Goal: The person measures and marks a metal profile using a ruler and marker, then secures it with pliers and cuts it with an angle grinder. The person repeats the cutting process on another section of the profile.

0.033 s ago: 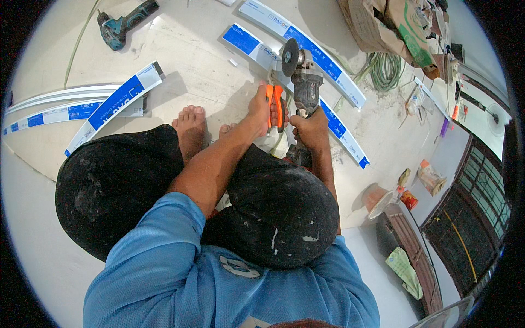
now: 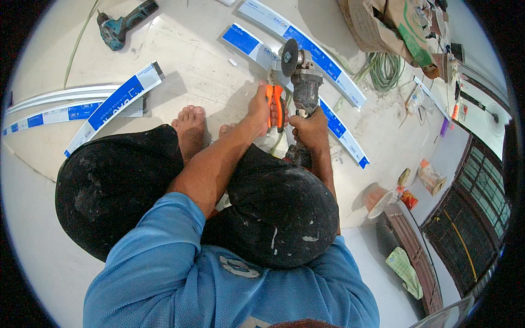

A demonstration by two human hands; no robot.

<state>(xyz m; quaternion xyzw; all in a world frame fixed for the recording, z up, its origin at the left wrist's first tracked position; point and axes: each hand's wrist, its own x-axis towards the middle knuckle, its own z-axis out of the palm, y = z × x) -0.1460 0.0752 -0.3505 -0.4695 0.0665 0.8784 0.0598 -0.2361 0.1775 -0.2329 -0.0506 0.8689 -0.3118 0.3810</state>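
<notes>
My left hand [image 2: 259,111] is closed round pliers with orange and black handles [image 2: 278,101]; their head points away from me, partly hidden beside the grinder. In my right hand [image 2: 313,129] is the body of an angle grinder [image 2: 307,87], held upright with its dark cutting disc [image 2: 290,57] at the far end. The grinder's rear end reaches down beside my right knee. Just beyond both tools lies a blue-and-white film-wrapped strip [image 2: 244,41], part of it hidden behind the grinder. Another wrapped strip [image 2: 306,45] runs alongside it, farther off.
More wrapped strips [image 2: 117,104] lie at the left, near my bare foot [image 2: 190,128]. A teal cordless drill [image 2: 123,24] rests at the far left. Coiled green cable [image 2: 384,71] and brown sacks [image 2: 383,27] sit far right. A bucket [image 2: 377,200] stands at the right.
</notes>
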